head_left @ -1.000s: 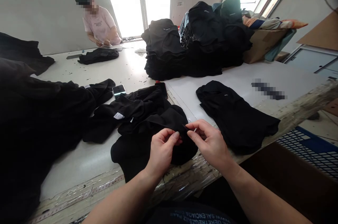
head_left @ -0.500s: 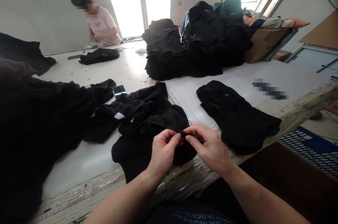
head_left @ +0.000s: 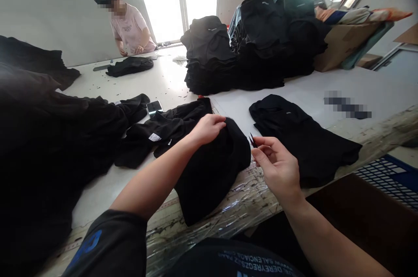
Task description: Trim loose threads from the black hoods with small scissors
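Near the table's front edge lies a black garment (head_left: 212,177), partly spread, its lower end hanging toward me. My left hand (head_left: 210,128) is closed on its upper edge, pinching the cloth. To the right of it, my right hand (head_left: 277,161) holds small dark thread snips (head_left: 252,141), whose two pointed blades stick up from between thumb and fingers, apart from the cloth. The handle is hidden inside that hand. A crumpled black garment with a white label (head_left: 154,137) sits just behind my left forearm.
A folded black garment (head_left: 300,137) lies to the right. Tall stacks of black garments (head_left: 212,59) stand at the back, beside a cardboard box (head_left: 346,42). Dark cloth (head_left: 39,146) heaps up on the left, near a phone (head_left: 154,107). Across the table stands a person (head_left: 130,28).
My hands have moved apart: the left went forward along the garment, the right drew away to the right, and the snips' blades now show. The garment has shifted slightly right.
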